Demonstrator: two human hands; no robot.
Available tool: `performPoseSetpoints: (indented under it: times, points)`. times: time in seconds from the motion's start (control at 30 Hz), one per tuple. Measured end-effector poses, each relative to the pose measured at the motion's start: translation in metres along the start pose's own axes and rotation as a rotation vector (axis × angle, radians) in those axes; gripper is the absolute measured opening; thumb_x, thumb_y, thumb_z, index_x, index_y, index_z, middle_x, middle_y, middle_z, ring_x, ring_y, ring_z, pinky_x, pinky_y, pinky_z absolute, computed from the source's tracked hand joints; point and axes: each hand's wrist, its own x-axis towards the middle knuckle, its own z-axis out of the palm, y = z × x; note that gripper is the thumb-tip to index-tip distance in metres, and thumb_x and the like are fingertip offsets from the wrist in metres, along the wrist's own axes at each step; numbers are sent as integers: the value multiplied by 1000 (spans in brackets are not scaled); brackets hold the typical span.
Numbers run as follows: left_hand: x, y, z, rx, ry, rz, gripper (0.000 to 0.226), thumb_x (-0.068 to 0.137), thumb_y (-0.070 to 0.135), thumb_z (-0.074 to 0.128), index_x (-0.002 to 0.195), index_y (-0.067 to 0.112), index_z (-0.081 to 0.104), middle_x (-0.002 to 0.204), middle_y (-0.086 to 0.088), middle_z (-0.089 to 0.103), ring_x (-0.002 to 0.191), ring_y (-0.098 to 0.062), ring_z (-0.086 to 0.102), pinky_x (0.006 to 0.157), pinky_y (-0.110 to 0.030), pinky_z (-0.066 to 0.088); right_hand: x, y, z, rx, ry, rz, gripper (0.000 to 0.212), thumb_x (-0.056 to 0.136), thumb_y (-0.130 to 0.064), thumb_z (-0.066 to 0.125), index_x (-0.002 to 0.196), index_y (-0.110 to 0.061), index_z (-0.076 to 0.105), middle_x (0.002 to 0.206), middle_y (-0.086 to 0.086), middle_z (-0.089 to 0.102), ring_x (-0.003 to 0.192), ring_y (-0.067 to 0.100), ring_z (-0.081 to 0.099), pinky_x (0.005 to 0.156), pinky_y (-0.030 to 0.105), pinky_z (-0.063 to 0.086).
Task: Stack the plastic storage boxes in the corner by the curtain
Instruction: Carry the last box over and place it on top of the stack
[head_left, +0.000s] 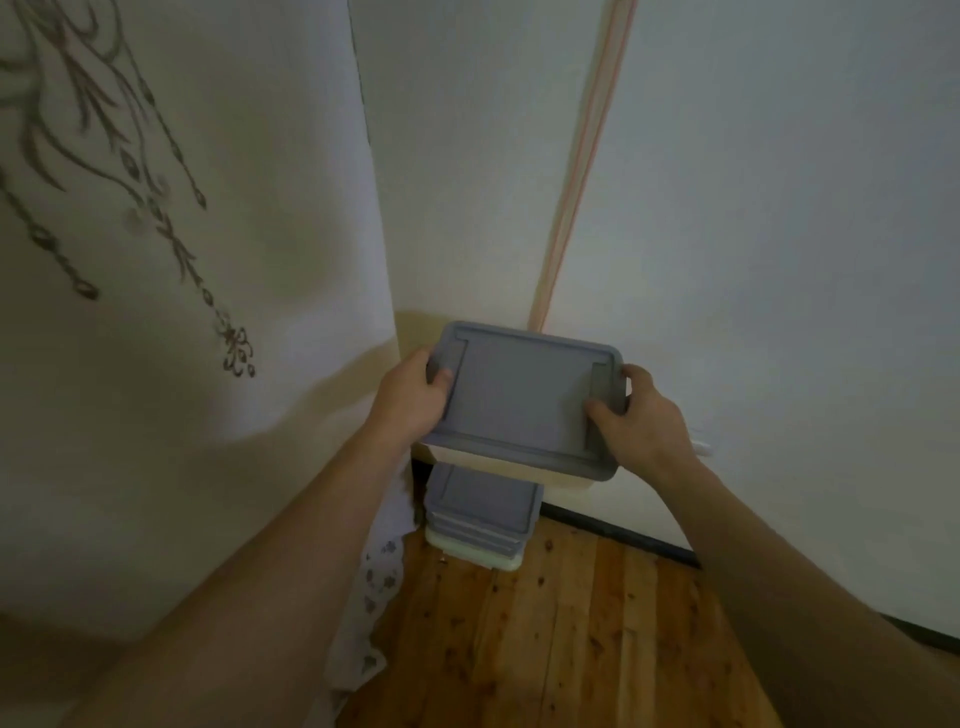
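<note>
I hold a plastic storage box (524, 400) with a grey-blue lid and a pale body in the air, level, between both hands. My left hand (410, 400) grips its left short end, thumb on the lid. My right hand (641, 415) grips its right short end, thumb on the lid too. Straight below, on the wooden floor in the corner, stands a stack of similar boxes (480, 512) with grey-blue lids and a whitish bottom box. The held box hangs well above that stack and hides its far part.
A cream curtain (182, 312) with a dark embroidered plant pattern hangs at the left, its lace hem touching the floor next to the stack. White walls meet in the corner (556, 260), marked by a pink strip. Wooden floorboards (571, 623) spread at the bottom right, edged by dark skirting.
</note>
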Motion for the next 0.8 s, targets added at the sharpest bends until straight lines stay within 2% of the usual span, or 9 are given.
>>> performPoseSetpoints:
  times: [0.07,0.17,0.23,0.4,0.47,0.63,0.7,0.8]
  points:
    - [11,-31,22,1,-17,-3,33,98,25,49,129,20,55,121,0,62,99,-15,55,78,-25,38,8,20,30,10,11,-2,63,94,-41,59,147,-19,33,125,11,64,102,30,64,81,42,54]
    - [22,-61,43,32,-12,-4,37,96,14,46,132,17,54,122,-5,63,106,-23,58,81,-24,37,19,42,59,18,28,-18,60,96,-40,57,147,-18,34,120,11,66,98,27,65,71,34,51]
    - [30,-84,59,78,3,7,41,94,10,45,134,15,53,121,-8,63,108,-26,58,81,-24,38,29,57,80,7,42,-34,59,96,-39,56,147,-18,35,119,12,66,97,28,65,71,35,52]
    - [55,-150,111,121,61,-4,36,94,17,49,130,13,55,121,-11,63,105,-30,59,82,-33,47,55,104,151,9,53,-62,58,96,-37,56,147,-15,36,118,13,66,98,29,64,73,33,49]
    - [63,-170,128,117,73,-1,38,94,20,52,131,11,54,124,-12,62,107,-31,59,85,-35,48,63,119,174,25,61,-65,58,96,-36,56,146,-15,37,116,13,66,90,26,62,70,30,47]
    - [78,-211,161,113,120,47,34,91,18,57,124,8,59,121,-14,64,107,-30,60,86,-32,46,80,152,220,72,105,-68,58,95,-39,55,145,-17,39,111,9,67,79,17,55,60,24,43]
    - [82,-226,174,94,148,64,36,91,21,60,126,10,60,122,-12,64,109,-29,60,83,-25,42,86,165,239,86,124,-80,57,95,-41,55,145,-17,39,108,8,67,74,15,53,52,19,38]
    - [84,-243,186,82,179,98,40,90,24,63,128,12,60,123,-10,65,108,-26,60,79,-21,36,89,178,260,91,140,-90,57,95,-41,55,144,-17,40,110,10,67,76,16,54,49,17,36]
